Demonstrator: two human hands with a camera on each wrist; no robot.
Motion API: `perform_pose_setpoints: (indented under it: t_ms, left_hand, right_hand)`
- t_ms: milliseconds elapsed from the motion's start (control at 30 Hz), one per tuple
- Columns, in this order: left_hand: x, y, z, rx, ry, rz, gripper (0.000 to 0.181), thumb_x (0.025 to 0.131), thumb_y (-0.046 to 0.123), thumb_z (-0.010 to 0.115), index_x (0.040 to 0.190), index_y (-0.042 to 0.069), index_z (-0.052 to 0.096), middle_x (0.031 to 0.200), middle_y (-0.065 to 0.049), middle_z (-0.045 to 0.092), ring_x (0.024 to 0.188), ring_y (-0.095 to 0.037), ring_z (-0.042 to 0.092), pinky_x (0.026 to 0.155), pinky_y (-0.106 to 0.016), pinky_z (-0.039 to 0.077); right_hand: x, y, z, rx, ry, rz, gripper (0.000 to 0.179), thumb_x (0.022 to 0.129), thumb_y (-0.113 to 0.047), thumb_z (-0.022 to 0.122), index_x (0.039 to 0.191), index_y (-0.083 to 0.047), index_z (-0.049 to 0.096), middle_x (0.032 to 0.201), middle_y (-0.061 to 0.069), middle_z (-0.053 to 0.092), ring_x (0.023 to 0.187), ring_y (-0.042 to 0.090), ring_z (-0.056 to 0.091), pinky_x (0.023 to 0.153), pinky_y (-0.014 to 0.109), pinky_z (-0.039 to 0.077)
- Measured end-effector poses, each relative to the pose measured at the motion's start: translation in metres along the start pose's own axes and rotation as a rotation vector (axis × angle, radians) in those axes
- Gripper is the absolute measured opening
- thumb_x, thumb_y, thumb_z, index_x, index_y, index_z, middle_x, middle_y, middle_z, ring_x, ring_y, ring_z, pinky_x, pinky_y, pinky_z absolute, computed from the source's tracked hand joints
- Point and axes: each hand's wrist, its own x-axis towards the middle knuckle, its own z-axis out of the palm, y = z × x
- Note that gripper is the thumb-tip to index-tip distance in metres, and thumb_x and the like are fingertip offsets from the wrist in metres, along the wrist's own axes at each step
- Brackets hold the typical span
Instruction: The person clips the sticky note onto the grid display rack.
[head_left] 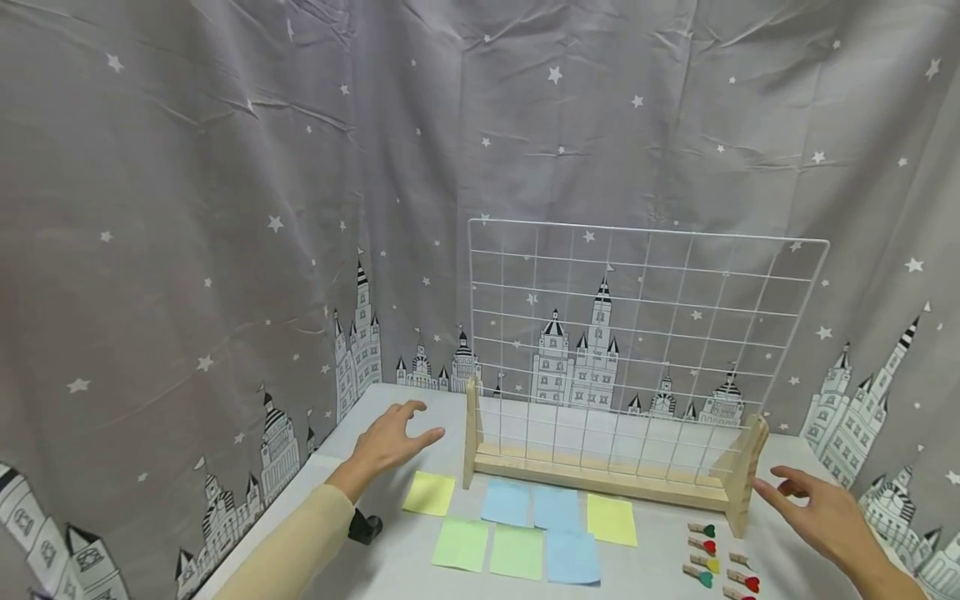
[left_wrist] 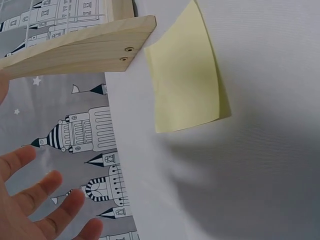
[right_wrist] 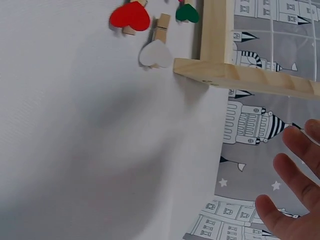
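A white wire grid (head_left: 648, 232) stands upright in a wooden base (head_left: 600, 477) on the table. My left hand (head_left: 390, 437) hovers left of the base's left end, fingers spread and holding nothing. At the opposite end, my right hand (head_left: 817, 512) is held with its thumb tip right by the wooden side piece (head_left: 746, 479); its fingers are loosely bent around nothing. Below the left hand lies a yellow sticky note (left_wrist: 185, 75), its edges lifted. Small wooden clothespins with hearts, among them a red heart (right_wrist: 130, 16) and a white heart (right_wrist: 155, 53), lie near the right hand.
In front of the base are blue (head_left: 506, 502), green (head_left: 460, 544) and yellow sticky notes (head_left: 611, 520) in two rough rows. A small black object (head_left: 363, 529) sits beside the left sleeve. Grey curtain (head_left: 225, 167) with stars and castles surrounds the white table (head_left: 405, 575).
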Motion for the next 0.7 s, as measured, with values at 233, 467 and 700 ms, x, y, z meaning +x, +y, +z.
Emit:
perform_pose_setpoints:
  t_ms: [233,467,700]
  left_hand:
    - [-0.004,-0.004,0.007,-0.002,-0.011,-0.01,0.077,0.089,0.076,0.058,0.146,0.025,0.052,0.137,-0.011,0.061,0.119,-0.033,0.063,0.09,-0.06,0.052]
    - [-0.006,-0.006,0.012,-0.006,-0.024,-0.006,0.077,0.089,0.074,0.059,0.147,0.024,0.051,0.136,-0.012,0.061,0.119,-0.033,0.063,0.09,-0.059,0.053]
    - [-0.004,-0.01,0.018,-0.036,-0.024,-0.008,0.074,0.091,0.07,0.061,0.148,0.023,0.051,0.136,-0.013,0.062,0.121,-0.035,0.063,0.093,-0.061,0.052]
  right_hand:
    - [-0.007,0.002,0.01,0.015,-0.02,-0.005,0.071,0.099,-0.057,0.059,0.128,0.008,0.064,0.099,0.017,0.075,0.094,0.04,0.07,0.07,0.049,0.055]
    - [-0.011,0.002,0.016,0.02,-0.04,0.003,0.072,0.1,-0.058,0.058,0.127,0.008,0.064,0.099,0.016,0.075,0.096,0.044,0.069,0.073,0.054,0.055]
    - [-0.014,0.003,0.021,0.053,-0.038,0.006,0.068,0.099,-0.056,0.06,0.127,0.006,0.065,0.099,0.014,0.076,0.097,0.042,0.07,0.07,0.049,0.054]
